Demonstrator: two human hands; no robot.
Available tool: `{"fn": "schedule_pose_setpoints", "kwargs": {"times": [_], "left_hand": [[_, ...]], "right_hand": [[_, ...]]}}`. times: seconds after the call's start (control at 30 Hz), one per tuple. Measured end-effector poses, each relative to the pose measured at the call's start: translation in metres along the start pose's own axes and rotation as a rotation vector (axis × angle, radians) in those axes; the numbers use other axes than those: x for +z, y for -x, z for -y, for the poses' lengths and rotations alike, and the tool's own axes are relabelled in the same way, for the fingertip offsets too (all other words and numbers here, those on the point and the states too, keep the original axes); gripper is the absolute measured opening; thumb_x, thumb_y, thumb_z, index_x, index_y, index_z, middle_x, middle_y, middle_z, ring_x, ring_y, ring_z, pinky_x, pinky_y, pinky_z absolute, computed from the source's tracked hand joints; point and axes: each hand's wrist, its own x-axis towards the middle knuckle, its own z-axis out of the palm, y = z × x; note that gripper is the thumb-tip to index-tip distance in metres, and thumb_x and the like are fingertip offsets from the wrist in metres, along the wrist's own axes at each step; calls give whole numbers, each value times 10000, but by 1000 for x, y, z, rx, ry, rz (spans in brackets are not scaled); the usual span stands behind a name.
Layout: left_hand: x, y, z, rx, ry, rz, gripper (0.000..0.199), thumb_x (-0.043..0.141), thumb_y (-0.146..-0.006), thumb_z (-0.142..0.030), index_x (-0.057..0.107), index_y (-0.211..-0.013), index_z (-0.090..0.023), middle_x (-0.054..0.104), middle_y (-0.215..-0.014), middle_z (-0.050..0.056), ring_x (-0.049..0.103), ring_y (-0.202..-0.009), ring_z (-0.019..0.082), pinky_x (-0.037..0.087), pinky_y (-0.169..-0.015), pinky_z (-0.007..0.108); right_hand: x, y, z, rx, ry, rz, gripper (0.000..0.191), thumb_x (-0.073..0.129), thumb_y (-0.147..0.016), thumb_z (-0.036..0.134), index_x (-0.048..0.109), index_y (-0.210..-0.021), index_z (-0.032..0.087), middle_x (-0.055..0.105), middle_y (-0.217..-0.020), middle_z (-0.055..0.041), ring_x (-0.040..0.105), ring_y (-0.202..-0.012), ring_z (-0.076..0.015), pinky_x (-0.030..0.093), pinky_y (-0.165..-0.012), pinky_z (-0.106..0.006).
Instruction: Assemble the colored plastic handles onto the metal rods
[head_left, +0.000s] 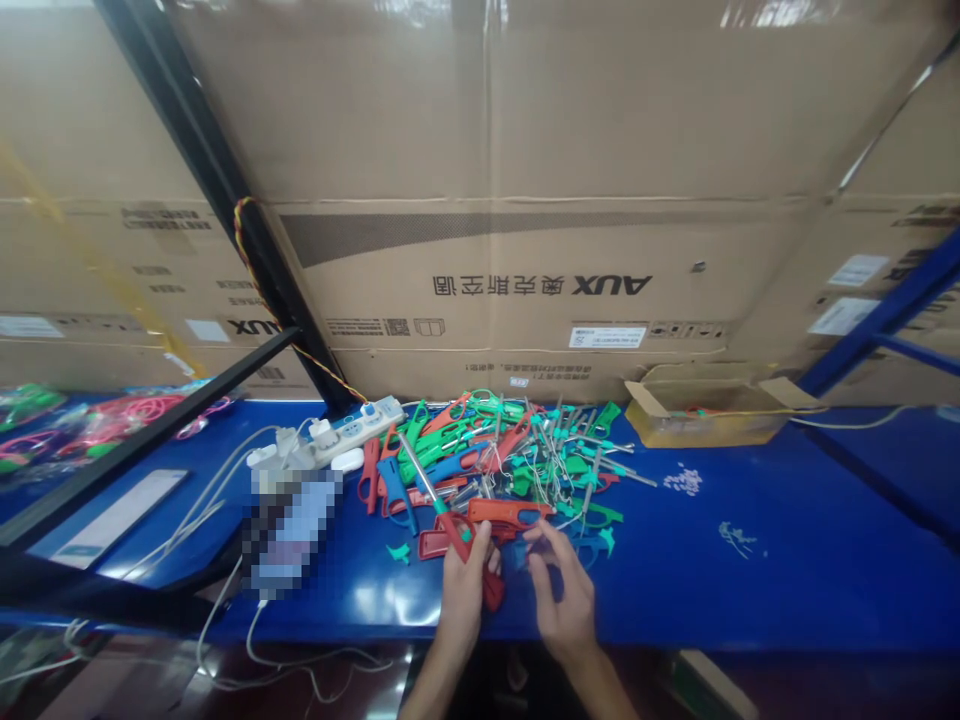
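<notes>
My left hand [466, 580] is closed around the red handle of a long-nosed lighter [448, 520]. Its metal tube points up and to the left, with a green collar where the tube meets the handle. My right hand [561, 590] is close by on the right, fingers curled and thumb apart from them; I see nothing held in it. Just beyond both hands lies a heap of lighter parts [450, 440]: green, red, orange and blue handle shells, metal tubes and thin white wires. An orange handle shell [510, 513] is nearest the fingertips.
A yellowish open carton [712, 420] stands at the back right. Small pale bits [682, 481] and thin strands [736, 540] lie on the blue table [660, 590]. A power strip [360, 430], a blurred phone [292, 535] and cables are at left, beside a black frame [247, 270].
</notes>
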Motion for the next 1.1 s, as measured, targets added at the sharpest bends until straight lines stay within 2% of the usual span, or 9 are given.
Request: {"fn": "schedule_pose_setpoints", "kwargs": {"times": [0.23, 0.37, 0.47, 0.67, 0.83, 0.9, 1.0, 1.03, 1.1], "left_hand": [[5, 0, -6, 0, 184, -19, 597, 893, -700, -540, 393, -702, -214, 375, -575, -99, 395, -480, 60, 359, -469, 185], [3, -2, -4, 19, 174, -47, 608, 896, -689, -551, 388, -701, -216, 364, -581, -104, 388, -487, 59, 360, -480, 188], [1, -2, -2, 33, 166, -51, 609, 890, -689, -564, 392, -689, -213, 361, -581, -102, 384, -490, 60, 352, -478, 189], [0, -3, -1, 52, 155, -36, 607, 877, -711, -558, 379, -671, -213, 349, -576, -99, 379, -492, 60, 342, -480, 191], [1, -1, 0, 64, 159, -18, 600, 890, -712, -520, 373, -690, -217, 329, -568, -107, 360, -478, 55, 331, -470, 186], [1, -1, 0, 64, 156, -10, 589, 887, -714, -525, 386, -703, -216, 330, -568, -108, 360, -481, 56, 326, -469, 182], [0, -1, 0, 59, 146, -7, 596, 885, -711, -535, 380, -707, -218, 331, -572, -107, 357, -482, 55, 324, -466, 179], [0, -1, 0, 58, 143, -6, 602, 883, -711, -540, 374, -704, -219, 331, -572, -106, 358, -483, 55, 325, -466, 179], [-1, -1, 0, 62, 137, -4, 606, 882, -711, -543, 369, -703, -220, 331, -572, -106, 360, -484, 55, 331, -468, 178]], "right_hand": [[-6, -1, 3, 63, -127, 2, 368, 480, -1019, 135, 634, -1335, 244, 737, -1172, -108, 731, -1053, -243, 639, -826, -377], [-5, 0, -5, 153, -216, -46, 284, 586, -989, 174, 677, -1253, 229, 730, -1044, -95, 743, -874, -209, 646, -729, -340], [-5, -1, -7, 137, -161, -78, 215, 689, -933, 214, 733, -1143, 230, 725, -955, -70, 722, -804, -199, 637, -715, -337], [-7, -9, 6, 286, -258, 45, 261, 516, -1042, 276, 689, -1230, 228, 782, -966, -70, 771, -837, -197, 653, -792, -340], [-12, -9, 9, 303, -305, -6, 122, 673, -960, 308, 750, -938, 215, 745, -830, -39, 750, -662, -174, 656, -636, -271], [-19, -10, 12, 278, -282, 62, 185, 619, -993, 313, 773, -1051, 229, 763, -916, -61, 764, -743, -186, 662, -698, -290], [-31, -14, 19, 224, -211, 235, 363, 494, -1052, 287, 653, -1377, 269, 756, -1192, -93, 738, -1086, -230, 622, -927, -360], [-34, -15, 21, 206, -198, 265, 383, 483, -1056, 279, 627, -1411, 277, 750, -1222, -89, 727, -1118, -229, 611, -949, -360], [-37, -17, 24, 187, -189, 257, 316, 541, -1036, 288, 707, -1305, 284, 780, -1129, -70, 754, -1024, -222, 623, -897, -324]]}}
